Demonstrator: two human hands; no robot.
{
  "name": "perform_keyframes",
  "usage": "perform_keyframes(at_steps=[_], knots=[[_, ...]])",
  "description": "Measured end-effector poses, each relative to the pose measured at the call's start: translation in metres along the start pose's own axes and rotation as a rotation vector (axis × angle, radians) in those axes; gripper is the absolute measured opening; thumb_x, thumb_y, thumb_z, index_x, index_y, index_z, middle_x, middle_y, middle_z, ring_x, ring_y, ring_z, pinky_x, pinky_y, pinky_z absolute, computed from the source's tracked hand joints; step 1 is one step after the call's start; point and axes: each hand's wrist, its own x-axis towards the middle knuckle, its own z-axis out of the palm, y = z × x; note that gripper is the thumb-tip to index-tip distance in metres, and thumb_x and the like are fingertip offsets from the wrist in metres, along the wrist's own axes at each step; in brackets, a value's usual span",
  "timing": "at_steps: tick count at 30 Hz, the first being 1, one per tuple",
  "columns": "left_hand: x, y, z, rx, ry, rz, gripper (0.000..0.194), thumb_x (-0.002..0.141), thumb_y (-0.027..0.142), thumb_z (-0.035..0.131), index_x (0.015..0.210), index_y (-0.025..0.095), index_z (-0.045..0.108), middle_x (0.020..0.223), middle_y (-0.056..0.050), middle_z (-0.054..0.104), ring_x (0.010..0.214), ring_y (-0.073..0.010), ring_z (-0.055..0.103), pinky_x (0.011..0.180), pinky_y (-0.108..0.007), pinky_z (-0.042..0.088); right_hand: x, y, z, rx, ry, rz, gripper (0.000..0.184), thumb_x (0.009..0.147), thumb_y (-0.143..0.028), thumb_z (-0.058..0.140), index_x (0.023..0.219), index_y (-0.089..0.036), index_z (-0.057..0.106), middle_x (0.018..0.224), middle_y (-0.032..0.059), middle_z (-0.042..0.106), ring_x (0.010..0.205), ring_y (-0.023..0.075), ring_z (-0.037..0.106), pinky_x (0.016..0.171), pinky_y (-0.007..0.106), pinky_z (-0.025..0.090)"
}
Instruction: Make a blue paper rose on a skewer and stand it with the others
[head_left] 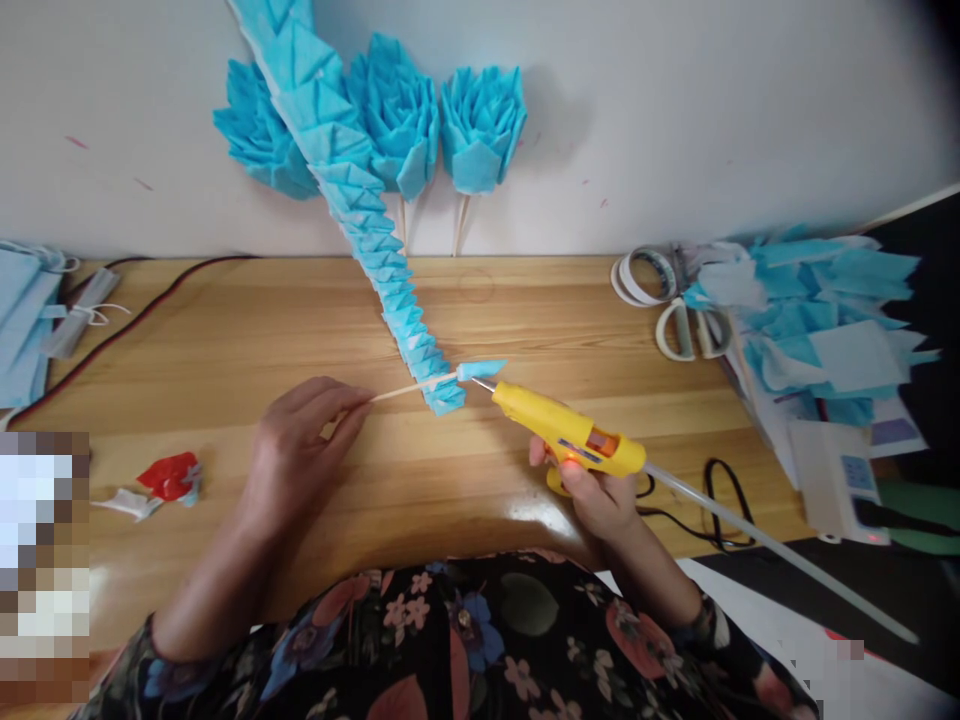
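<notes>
The left hand [300, 440] pinches a thin stick [397, 391] across the folded blue strip [394, 270] above the counter [547, 310], apparently to steady its blue tip [484, 370]. Apart from it, the right hand [600, 495] grips the glue gun [570, 425], nozzle at that tip, presumably for precise aim. The gun's rear opening receives a translucent glue stick [720, 515].

Wooden table [547, 320]: pleated blue strip [395, 287], scissors [685, 345], red scrap [169, 478].
</notes>
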Motion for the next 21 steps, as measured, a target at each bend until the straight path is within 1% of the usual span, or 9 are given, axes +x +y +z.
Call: perform_keyframes(at_steps=[5,8,16,21], knots=[[-0.0008,-0.0012,0.0011,-0.013,0.013,-0.008,0.011,0.099,0.021,0.062,0.095,0.02,0.072,0.088,-0.001,0.073,0.079,-0.0149,0.069,0.072,-0.026,0.054,-0.0024,0.0031,-0.0007,-0.016,-0.01,-0.004,0.017,0.102,-0.033,0.053,0.101,-0.025,0.068,0.09,0.0038,0.07,0.079,0.0204,0.063,0.077,0.035,0.051],[-0.0006,-0.0023,0.0007,-0.013,0.025,0.006,0.011,0.099,0.021,0.062,0.094,0.02,0.072,0.086,-0.002,0.073,0.078,-0.0151,0.068,0.072,-0.027,0.054,-0.0042,0.0054,-0.0016,-0.019,0.016,-0.012,0.018,0.103,-0.033,0.053,0.101,-0.025,0.069,0.09,0.004,0.07,0.078,0.0205,0.063,0.075,0.035,0.05],[-0.002,-0.0042,-0.0005,-0.005,0.01,-0.017,0.01,0.1,0.023,0.061,0.096,0.025,0.071,0.088,-0.001,0.073,0.08,-0.0173,0.069,0.072,-0.029,0.053,-0.0037,0.0042,-0.0019,-0.029,0.067,0.02,0.022,0.102,-0.038,0.053,0.096,-0.025,0.069,0.088,0.0047,0.07,0.075,0.0207,0.062,0.075,0.036,0.051],[-0.001,-0.0041,-0.0006,-0.019,0.019,-0.02,0.009,0.099,0.023,0.062,0.095,0.023,0.071,0.087,-0.001,0.073,0.079,-0.0167,0.069,0.07,-0.029,0.054,-0.0023,0.0018,-0.0015,-0.047,0.082,0.032,0.025,0.102,-0.038,0.052,0.093,-0.022,0.07,0.087,0.0057,0.07,0.074,0.0204,0.061,0.077,0.037,0.052]])
